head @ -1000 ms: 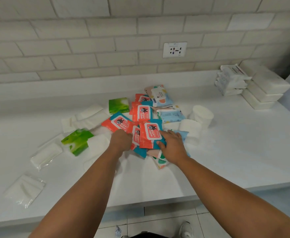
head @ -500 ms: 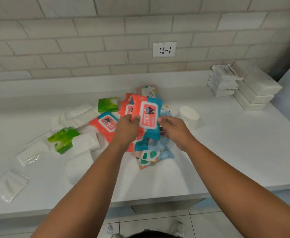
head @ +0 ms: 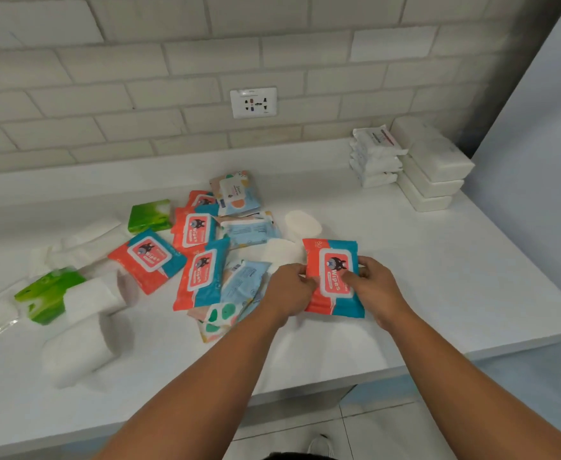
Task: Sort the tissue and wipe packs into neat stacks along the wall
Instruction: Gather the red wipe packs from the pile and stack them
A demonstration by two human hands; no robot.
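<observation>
On the white surface point(head: 455, 287) a loose pile point(head: 202, 277) of packs lies left of centre, and white stacks point(head: 433, 167) stand by the wall. Just right of the pile, the left hand point(head: 289, 290) pinches a red-and-teal wipes pack point(head: 330, 254) at its left edge, and the right hand point(head: 377, 290) grips its right edge, fingers curled.

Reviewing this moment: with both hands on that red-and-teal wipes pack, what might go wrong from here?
1. The left hand and right hand pinch the red-and-teal wipes pack at mid-counter, away from the wall; set down here, its stack may start misplaced.
2. Matching packs lie overlapped with blue packs in the pile, so pulling one could drag others.
3. The white roll just behind the held pack may get knocked.
</observation>
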